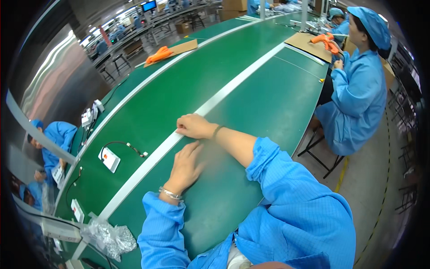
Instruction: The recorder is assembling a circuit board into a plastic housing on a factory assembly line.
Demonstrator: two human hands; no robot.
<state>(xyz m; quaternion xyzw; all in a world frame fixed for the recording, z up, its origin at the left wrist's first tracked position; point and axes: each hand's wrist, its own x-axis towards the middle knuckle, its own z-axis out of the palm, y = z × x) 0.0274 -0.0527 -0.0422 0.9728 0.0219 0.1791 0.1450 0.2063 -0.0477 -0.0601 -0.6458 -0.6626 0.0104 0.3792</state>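
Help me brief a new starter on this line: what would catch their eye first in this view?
The long green conveyor belt with its white dividing strip fills the view, and both bare hands rest empty on it at the centre: the left hand flat on the green, the right hand at the strip. A small white rectangular module with a black cable lies to their left, and a seated co-worker in a blue coat and cap works at the upper right.

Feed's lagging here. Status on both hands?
Left hand flat on green bench, empty. Right hand on white divider strip, empty. Nothing blocking.
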